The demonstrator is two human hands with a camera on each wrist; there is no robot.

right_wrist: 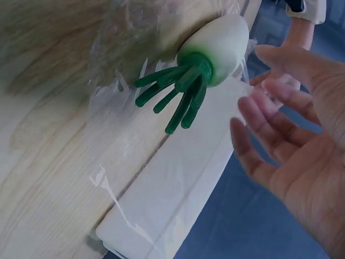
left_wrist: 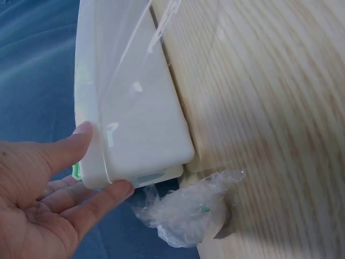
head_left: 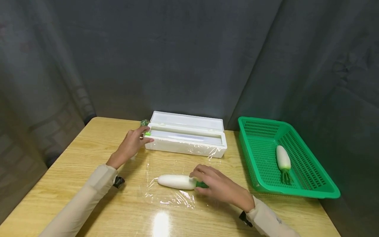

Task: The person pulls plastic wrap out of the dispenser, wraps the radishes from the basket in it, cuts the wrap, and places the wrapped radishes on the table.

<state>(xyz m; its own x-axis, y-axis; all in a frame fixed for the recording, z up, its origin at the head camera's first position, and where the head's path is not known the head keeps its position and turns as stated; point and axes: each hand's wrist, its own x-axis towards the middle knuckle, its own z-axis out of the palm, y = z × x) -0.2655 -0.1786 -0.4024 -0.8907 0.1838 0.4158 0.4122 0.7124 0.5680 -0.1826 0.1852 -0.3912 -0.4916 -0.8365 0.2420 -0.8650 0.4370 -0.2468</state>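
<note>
A white daikon radish [head_left: 177, 181] with green stalks [right_wrist: 180, 83] lies on a sheet of clear cling film [head_left: 177, 199] on the table. The film runs down from a white cling film dispenser box [head_left: 186, 146], whose lid [head_left: 188, 120] is raised. At the left end of that box, my left hand [head_left: 134, 141] grips the corner between thumb and fingers, beside a green slider [head_left: 147, 133]. My right hand [head_left: 217, 184] is over the radish's stalk end, with its fingers spread and loosely bent; in the right wrist view the fingers hold nothing.
To the right stands a green plastic basket [head_left: 250, 158] with another white radish [head_left: 283, 158] inside. A crumpled plastic bundle [left_wrist: 188, 213] sits by the box's left end. Dark curtains [head_left: 165, 59] hang behind the wooden table [head_left: 97, 141].
</note>
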